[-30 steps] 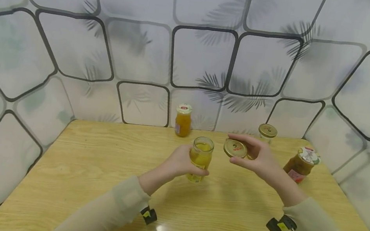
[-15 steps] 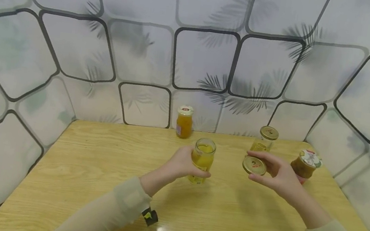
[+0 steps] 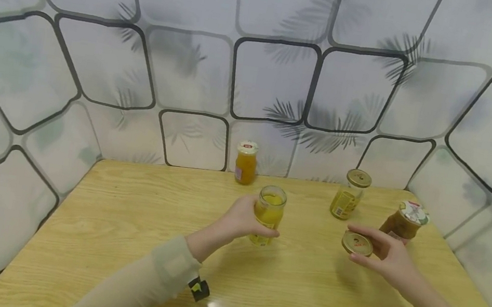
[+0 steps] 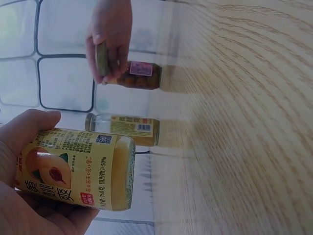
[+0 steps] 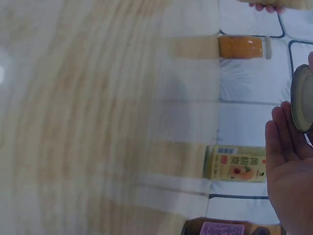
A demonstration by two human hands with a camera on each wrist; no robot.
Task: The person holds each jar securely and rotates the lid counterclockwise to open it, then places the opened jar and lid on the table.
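Note:
My left hand [image 3: 241, 217] grips an open glass jar [image 3: 268, 213] of yellow contents near the middle of the table. Its label, seen in the left wrist view, shows a peach. The jar is upright and its mouth is uncovered. To the right, above the table, my right hand [image 3: 394, 258] pinches a gold lid [image 3: 357, 243] by its rim between thumb and fingers. Behind that hand stands a glass jar [image 3: 347, 198] with a peach label and a gold lid on. A brown jar [image 3: 401, 223] with a patterned white lid is just beyond the right fingers, partly hidden.
An orange jar [image 3: 246, 164] with a white lid stands at the back of the wooden table [image 3: 148, 213], close to the patterned wall covering [image 3: 200, 73]. The covering encloses the table's back and sides.
My right hand has moved right and toward me with the gold lid, away from the open jar, uncovering the capped peach-label jar. My left hand and its jar have stayed nearly still.

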